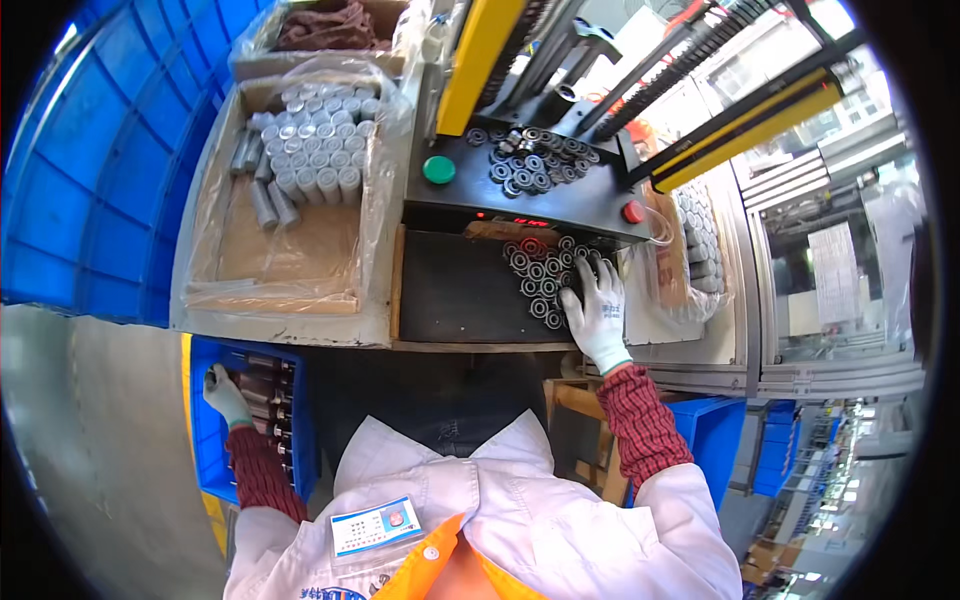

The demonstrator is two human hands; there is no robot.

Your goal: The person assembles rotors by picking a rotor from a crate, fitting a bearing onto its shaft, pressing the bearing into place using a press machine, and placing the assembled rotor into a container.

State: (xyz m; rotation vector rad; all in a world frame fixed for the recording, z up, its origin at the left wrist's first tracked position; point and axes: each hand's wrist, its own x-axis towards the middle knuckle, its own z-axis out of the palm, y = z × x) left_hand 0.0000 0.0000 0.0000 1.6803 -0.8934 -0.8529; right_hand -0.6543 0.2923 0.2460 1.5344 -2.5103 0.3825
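Observation:
My right hand, in a white glove, lies with fingers stretched over a cluster of ball bearings on a black mat. Its fingertips touch the right side of the cluster. At lower left, my left hand, also gloved, reaches into a blue bin. Its fingers are curled at the end of a row of dark cylindrical parts with thin shiny shaft ends. A small dark bit shows at these fingertips, but what they hold is too small to tell.
Beyond the mat stands a black machine with more bearings, a green button, a red button and yellow uprights. To the left, a plastic-lined box holds grey cylinders; another box of cylinders sits right.

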